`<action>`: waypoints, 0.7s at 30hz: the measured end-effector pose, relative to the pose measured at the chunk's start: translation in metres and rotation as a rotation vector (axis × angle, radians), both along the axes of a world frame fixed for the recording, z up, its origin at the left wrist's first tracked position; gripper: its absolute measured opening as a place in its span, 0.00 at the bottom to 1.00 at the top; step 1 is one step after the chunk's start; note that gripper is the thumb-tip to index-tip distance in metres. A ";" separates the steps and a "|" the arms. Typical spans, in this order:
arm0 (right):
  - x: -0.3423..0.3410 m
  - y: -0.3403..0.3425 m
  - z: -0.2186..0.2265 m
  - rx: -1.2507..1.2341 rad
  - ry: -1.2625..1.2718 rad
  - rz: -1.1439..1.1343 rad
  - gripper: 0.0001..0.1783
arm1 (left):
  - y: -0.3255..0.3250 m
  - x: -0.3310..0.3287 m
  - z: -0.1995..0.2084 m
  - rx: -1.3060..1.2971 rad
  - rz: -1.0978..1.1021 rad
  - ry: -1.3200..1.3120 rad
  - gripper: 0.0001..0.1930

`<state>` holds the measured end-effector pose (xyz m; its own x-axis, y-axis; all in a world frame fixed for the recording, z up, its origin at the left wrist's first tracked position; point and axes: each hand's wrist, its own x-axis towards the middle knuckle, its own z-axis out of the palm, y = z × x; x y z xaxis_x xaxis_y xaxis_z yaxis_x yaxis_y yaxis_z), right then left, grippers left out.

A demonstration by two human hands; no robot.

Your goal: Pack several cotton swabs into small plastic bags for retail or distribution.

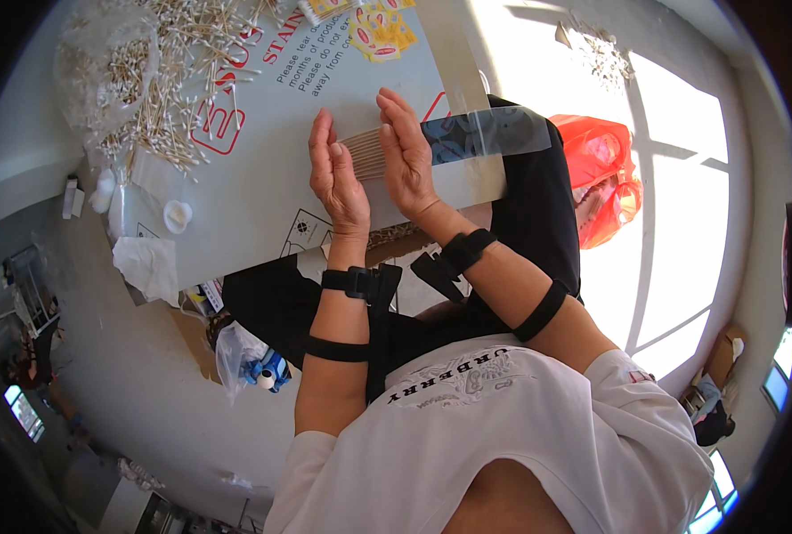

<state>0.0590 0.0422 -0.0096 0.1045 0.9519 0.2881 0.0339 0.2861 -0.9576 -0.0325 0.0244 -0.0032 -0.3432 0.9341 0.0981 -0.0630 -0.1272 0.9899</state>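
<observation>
A bundle of cotton swabs (363,155) lies crosswise between my palms, its pale wooden sticks side by side and both ends hidden by my hands. My left hand (338,182) cups the left end, fingers nearly straight and pointing away from me. Against the right end presses my right hand (405,160), its fingers held together and slightly bent. Just right of that hand, a clear plastic sleeve with dark blue print (467,136) sticks out over the table's edge. Loose cotton swabs (169,84) are heaped at the far left, partly in clear plastic.
Yellow-and-white packets (382,36) lie on the far part of the grey printed tabletop (262,200). At its left are a small white cup (178,216) and a white tissue (149,267). On the floor to the right stands a red plastic bag (605,209); my black-trousered leg is beside the table.
</observation>
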 end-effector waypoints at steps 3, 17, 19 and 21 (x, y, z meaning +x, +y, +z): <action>0.002 0.002 -0.002 -0.009 0.011 -0.001 0.18 | 0.000 0.001 0.000 0.011 0.000 -0.057 0.24; 0.064 0.008 0.026 0.084 -0.645 0.261 0.27 | -0.031 -0.008 0.014 -0.177 -0.376 1.368 0.42; 0.067 0.008 0.027 0.214 -0.970 0.377 0.31 | -0.031 -0.008 0.013 -0.175 -0.365 1.389 0.42; 0.069 0.007 0.027 0.227 -1.013 0.397 0.31 | -0.031 -0.006 0.013 -0.176 -0.366 1.383 0.44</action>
<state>0.1285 0.0496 0.0175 -0.5785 0.7798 0.2393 0.6381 0.6154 -0.4628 -0.0389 -0.0062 0.0094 0.1870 0.9821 0.0238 0.9407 -0.1860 0.2836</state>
